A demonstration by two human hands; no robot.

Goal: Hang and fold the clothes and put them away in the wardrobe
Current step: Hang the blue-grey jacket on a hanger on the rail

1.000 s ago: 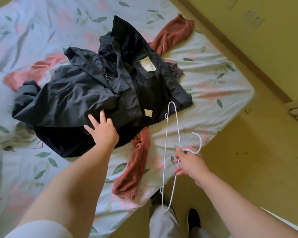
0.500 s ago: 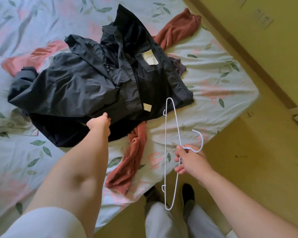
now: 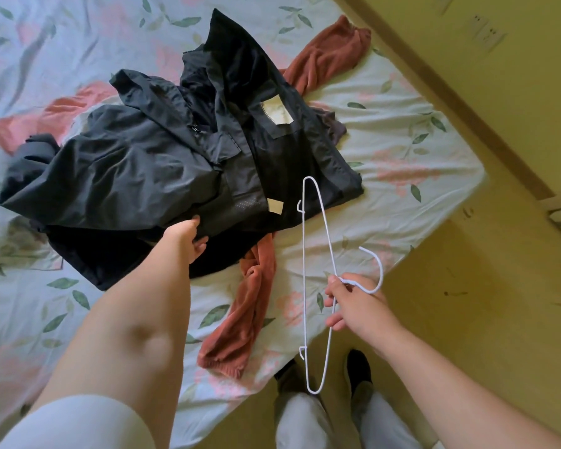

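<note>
A crumpled black jacket (image 3: 149,170) with pale labels lies spread on the bed. Under it lies a rust-red fleece garment (image 3: 246,306), one end sticking out near the bed's front edge and the other at the far side (image 3: 331,50). My left hand (image 3: 188,236) grips the jacket's lower hem, fingers curled into the cloth. My right hand (image 3: 357,306) holds a thin white wire hanger (image 3: 314,264) by its neck, just under the hook, over the bed's near corner. The hanger carries nothing.
The bed (image 3: 418,150) has a pale sheet with pink flowers and green leaves. A pink garment (image 3: 46,121) peeks out at the left under the jacket. Yellow floor (image 3: 467,303) runs to the right, a wall with sockets (image 3: 486,34) beyond. My legs and dark socks stand at the bed's corner.
My left hand went from lying flat with spread fingers on the jacket to curling into its hem. The right hand and hanger stayed about where they were.
</note>
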